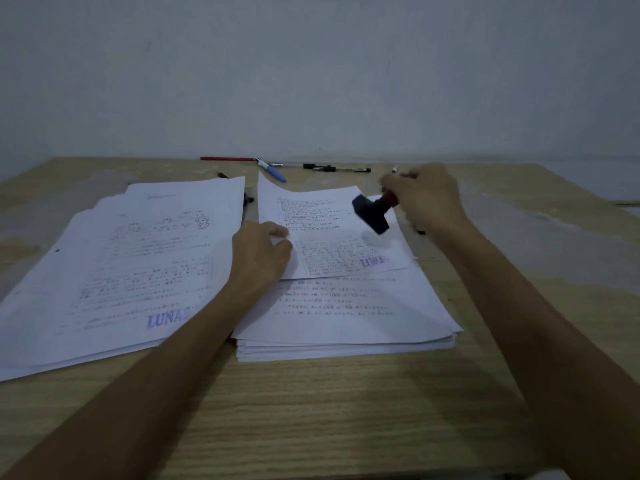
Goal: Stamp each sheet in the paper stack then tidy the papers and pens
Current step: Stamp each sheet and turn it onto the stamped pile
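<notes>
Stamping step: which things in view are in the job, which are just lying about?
In the job: rubber stamp with red handle and dark blue base, gripped by right hand; top white sheet, stamped, pinched by left hand; white paper stack; pile of stamped white sheets.
Lying about until tidy-up: red pen, blue-and-white pen, black pens at far edge of wooden table.

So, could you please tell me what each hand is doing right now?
Left hand: pinches the top sheet.
Right hand: grips the stamp.

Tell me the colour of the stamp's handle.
Red: the stamp handle shows best in the head view.
</notes>
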